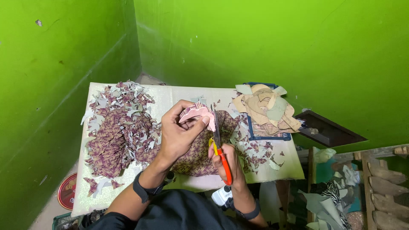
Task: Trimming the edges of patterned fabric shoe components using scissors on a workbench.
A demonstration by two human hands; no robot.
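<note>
- I am looking down into a corner of bright green walls (264,38), where a pale work table (170,94) stands pushed up close to them.
- My left hand (177,134) is raised over the middle of the table, thumb and fingers pinching a small pink cut-out piece (197,113) with a woven purple pattern on its upper edge.
- My right hand (228,164) is wrapped around the handles of a pair of orange scissors (221,159); the blades point up and away from me, just beside the pink piece at its right edge. I cannot tell whether the blades are touching it.
- Under both hands lies a larger sheet of woven purple-patterned material (200,159), flat on the table.
- To the left of my hands a big heap of purple and pale offcuts (117,132) covers much of the tabletop, reaching the far edge.
- To the right, smaller scraps (255,151) are scattered near the sheet.
- At the far right of the table a blue tray (269,137) holds a pile of tan and pale green cut shapes (266,106).
- Both wrists carry dark bands, and a dark sleeve shows at the bottom of the view.
- On the floor at the lower left sits a round red lid (67,191); at the lower right, more fabric pieces (328,200) lie beside a wooden frame (383,179).
</note>
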